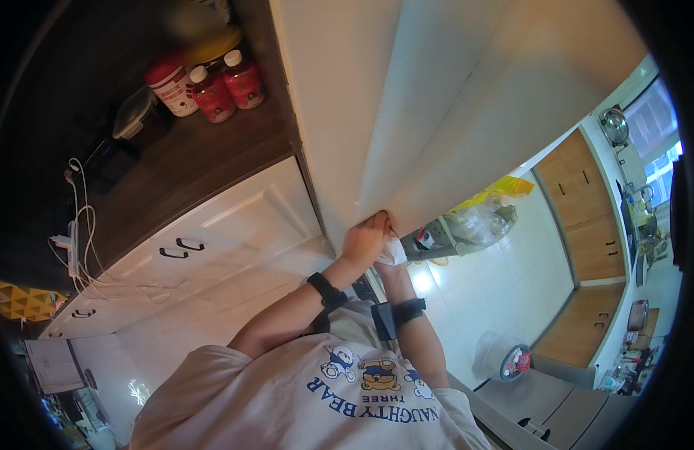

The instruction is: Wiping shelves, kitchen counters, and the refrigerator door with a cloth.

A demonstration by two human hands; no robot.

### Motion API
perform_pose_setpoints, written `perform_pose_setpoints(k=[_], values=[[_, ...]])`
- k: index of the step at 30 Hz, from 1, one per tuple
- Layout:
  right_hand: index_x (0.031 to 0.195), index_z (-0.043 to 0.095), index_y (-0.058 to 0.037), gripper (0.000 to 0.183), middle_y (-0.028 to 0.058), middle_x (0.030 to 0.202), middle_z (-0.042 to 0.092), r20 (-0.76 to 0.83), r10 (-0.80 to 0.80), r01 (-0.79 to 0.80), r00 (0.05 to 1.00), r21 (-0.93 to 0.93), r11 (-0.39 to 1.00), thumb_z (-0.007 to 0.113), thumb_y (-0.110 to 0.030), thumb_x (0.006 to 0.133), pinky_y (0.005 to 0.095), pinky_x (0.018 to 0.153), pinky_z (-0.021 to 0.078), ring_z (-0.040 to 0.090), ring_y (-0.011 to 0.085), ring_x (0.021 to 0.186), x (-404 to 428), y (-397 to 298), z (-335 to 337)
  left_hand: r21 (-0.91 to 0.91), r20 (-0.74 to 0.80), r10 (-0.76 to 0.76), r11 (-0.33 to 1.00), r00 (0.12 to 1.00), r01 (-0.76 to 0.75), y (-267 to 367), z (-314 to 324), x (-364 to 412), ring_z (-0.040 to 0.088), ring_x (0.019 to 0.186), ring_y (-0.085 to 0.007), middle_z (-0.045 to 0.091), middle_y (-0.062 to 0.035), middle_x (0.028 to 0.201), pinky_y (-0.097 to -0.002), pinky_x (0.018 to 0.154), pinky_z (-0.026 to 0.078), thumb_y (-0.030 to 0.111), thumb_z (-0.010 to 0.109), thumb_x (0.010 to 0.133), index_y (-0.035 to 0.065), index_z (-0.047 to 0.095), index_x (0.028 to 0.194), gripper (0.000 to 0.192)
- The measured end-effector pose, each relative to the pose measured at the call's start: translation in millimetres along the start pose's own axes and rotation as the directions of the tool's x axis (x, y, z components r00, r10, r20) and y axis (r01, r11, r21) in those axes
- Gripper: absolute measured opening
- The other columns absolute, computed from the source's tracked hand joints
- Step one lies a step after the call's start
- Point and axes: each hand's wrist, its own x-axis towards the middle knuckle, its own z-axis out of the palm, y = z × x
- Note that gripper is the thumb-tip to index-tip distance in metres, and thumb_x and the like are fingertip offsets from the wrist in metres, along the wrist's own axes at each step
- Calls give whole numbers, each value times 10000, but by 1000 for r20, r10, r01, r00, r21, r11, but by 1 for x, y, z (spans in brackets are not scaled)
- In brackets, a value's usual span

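Both of my hands are together at the lower part of a tall white panel (pixel 347 112), close to its edge. My left hand (pixel 369 239) has its fingers bent against the panel; whether it grips anything is hidden. A crumpled white tissue or cloth (pixel 393 252) is bunched at my right hand (pixel 388 269), just beside the left one. The tissue covers most of the right hand's fingers, which appear closed on it. Each wrist wears a black strap (pixel 327 291), and the right one carries a black box-like device (pixel 384 320).
Left of the panel, a dark wooden counter (pixel 234 149) carries red bottles (pixel 213 98), a lidded container (pixel 136 115) and white cables (pixel 85 236). On the right, a rack (pixel 437 239) holds plastic bags (pixel 482 222). A bin (pixel 507 360) stands on the tiled floor (pixel 527 281) near wooden cabinets (pixel 594 242).
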Motion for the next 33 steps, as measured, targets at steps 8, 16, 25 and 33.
perform_pose_setpoints(k=[8,16,25,33], values=[[1031,484,-74,236,87,1003,532,-14,45,-42,999,203,978,384,-204,862,311,797,422,508,205,912,-10,-3,2,-29,-34,30,999,999,-31,5,-2,4,583,618,-272,586,-94,695,-368,539,468,203,531,741,105,506,792,113],[1028,486,-73,230,87,1000,532,3,120,-112,993,387,915,391,-195,857,311,796,422,509,205,908,-15,-11,-3,-162,-47,-64,985,997,55,5,5,1,576,639,-261,575,-74,680,-353,559,453,185,554,709,92,510,734,107],[1023,488,-72,224,88,995,533,58,205,-202,977,569,797,400,-185,851,311,796,421,510,205,904,-16,-15,2,-215,-66,-87,974,994,71,4,6,-1,580,644,-268,572,-91,691,-362,568,454,163,545,729,89,521,774,90],[1020,490,-71,219,88,992,533,107,239,-245,965,696,675,407,-177,847,311,795,421,511,205,901,-12,-22,4,-168,-145,28,984,989,-52,-1,2,-3,587,638,-275,597,-96,716,-350,551,474,154,538,763,82,529,831,99]])
